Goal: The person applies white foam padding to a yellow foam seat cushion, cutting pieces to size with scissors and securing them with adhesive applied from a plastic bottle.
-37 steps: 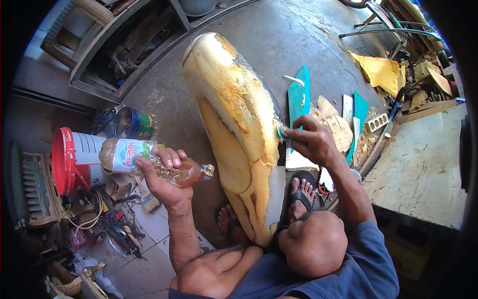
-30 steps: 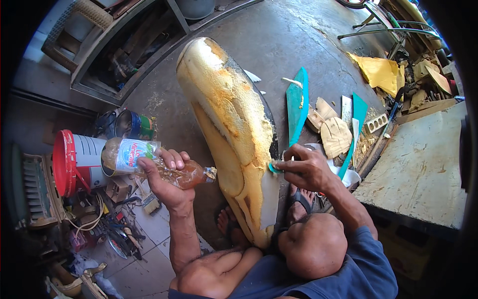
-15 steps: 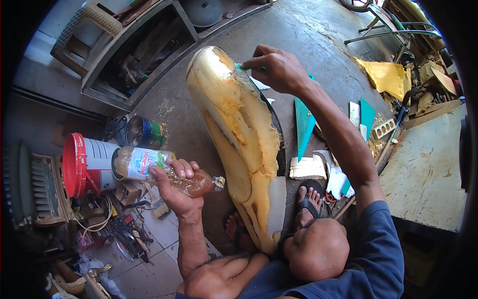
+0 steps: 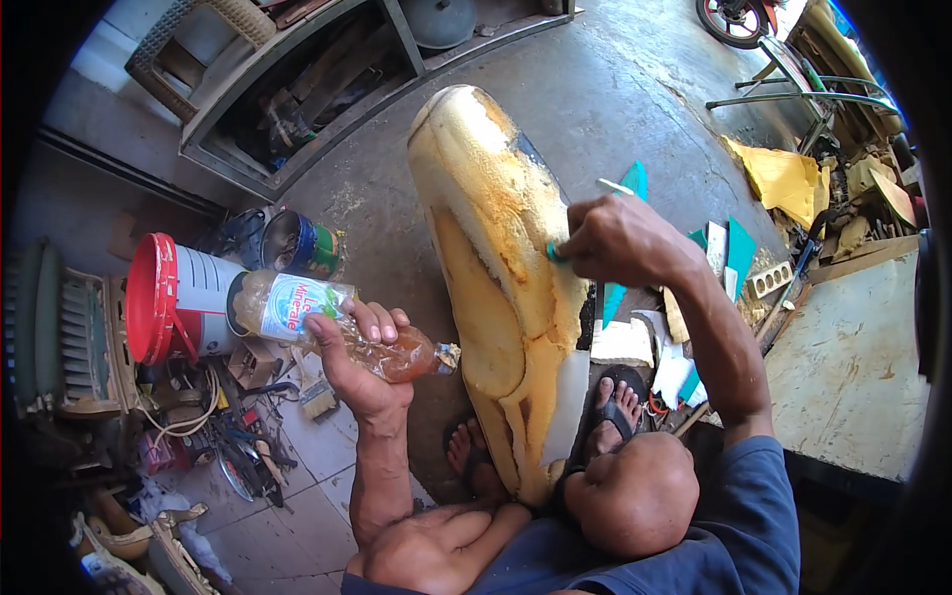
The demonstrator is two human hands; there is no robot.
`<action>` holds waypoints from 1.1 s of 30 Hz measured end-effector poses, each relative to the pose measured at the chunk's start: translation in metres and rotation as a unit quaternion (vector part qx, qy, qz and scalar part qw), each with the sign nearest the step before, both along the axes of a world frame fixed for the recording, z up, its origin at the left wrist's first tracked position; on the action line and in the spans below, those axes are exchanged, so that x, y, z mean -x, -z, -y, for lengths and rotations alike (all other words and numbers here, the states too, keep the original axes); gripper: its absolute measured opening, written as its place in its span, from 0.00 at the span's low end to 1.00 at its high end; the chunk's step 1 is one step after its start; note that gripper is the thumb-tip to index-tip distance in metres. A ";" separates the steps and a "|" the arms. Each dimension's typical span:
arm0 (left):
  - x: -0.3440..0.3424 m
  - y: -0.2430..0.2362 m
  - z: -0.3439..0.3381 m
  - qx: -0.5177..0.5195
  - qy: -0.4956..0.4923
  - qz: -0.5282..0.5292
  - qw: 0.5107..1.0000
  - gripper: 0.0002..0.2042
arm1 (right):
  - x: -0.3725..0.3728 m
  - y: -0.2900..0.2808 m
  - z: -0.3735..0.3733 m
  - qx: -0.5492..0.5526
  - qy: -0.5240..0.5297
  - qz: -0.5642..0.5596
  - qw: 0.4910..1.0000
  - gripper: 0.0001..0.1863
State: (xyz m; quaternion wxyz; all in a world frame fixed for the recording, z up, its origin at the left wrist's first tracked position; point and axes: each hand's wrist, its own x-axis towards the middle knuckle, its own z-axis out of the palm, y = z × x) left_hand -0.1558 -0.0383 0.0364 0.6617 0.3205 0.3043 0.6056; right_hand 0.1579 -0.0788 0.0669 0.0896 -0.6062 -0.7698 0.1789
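A long yellow foam seat pad (image 4: 476, 307), worn and browned along its top, stretches from between my knees toward the far side. My left hand (image 4: 357, 362) is wrapped round a clear plastic bottle (image 4: 297, 307) holding amber liquid, tilted with its messy neck toward the foam. At the foam's right edge, about midway along, my right hand (image 4: 630, 238) is closed on a small green-tipped tool (image 4: 556, 253). The green tip touches or nearly touches the foam; a pale stick end (image 4: 616, 186) shows above the fingers. A pale grey sheet (image 4: 568, 397) lies on the foam's near right side.
A red-rimmed bucket (image 4: 154, 297) and a dark can (image 4: 288, 243) stand left. Loose tools (image 4: 238, 446) clutter the near-left floor. Green and white scraps (image 4: 734, 253) lie right, near a worn board (image 4: 843, 362). A cabinet (image 4: 297, 99) stands far left.
My right hand has come nearer along the foam's right edge, from its far end to about midway. The bottle stays in my left hand, and the view has shifted slightly.
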 end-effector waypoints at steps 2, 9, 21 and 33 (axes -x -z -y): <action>0.003 0.001 0.002 0.005 0.007 0.012 1.000 0.27 | 0.015 -0.009 0.019 0.069 -0.006 0.079 0.994 0.14; -0.005 -0.007 -0.001 0.003 -0.032 0.021 0.999 0.28 | 0.040 0.017 0.022 -0.144 0.099 0.019 0.984 0.09; -0.008 -0.018 0.001 -0.036 -0.010 0.051 0.998 0.27 | 0.111 0.027 0.047 0.279 0.190 -0.441 0.832 0.20; -0.001 -0.011 0.002 -0.101 -0.113 -0.078 0.985 0.27 | 0.077 -0.009 0.056 0.189 0.211 -0.733 0.619 0.21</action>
